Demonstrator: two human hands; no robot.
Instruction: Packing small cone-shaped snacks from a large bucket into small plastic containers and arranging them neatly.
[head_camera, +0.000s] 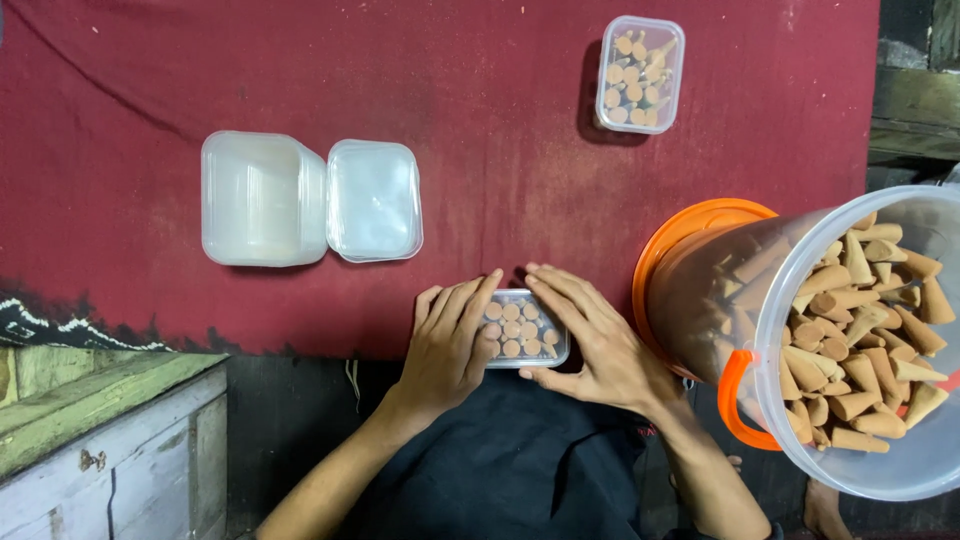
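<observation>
You are pressing both hands on a small clear box (524, 328) that is sitting at the near edge of the worktop (480, 170), right in front of your lap. Your left hand (449, 345) is lying flat over the box's left end, fingers stretched forward and touching its lid, not clenched. Your right hand (590, 340) is cupping the right end, fingers spread across the top edge and the thumb hooking the near corner, so the box is being gripped between the two hands. Inside it, tan cones are standing packed in rows, showing their round bases (the lid seems to be on, though I cannot tell for sure).

Just to your right, a big clear bucket (870, 340) with an orange handle is lying tilted, full of the same cones. Farther out on the red cloth, to the left, a stack of empty boxes (262, 198) is touching a stack of lids (374, 200). At the far side, another filled box (640, 74) is resting well apart from everything.
</observation>
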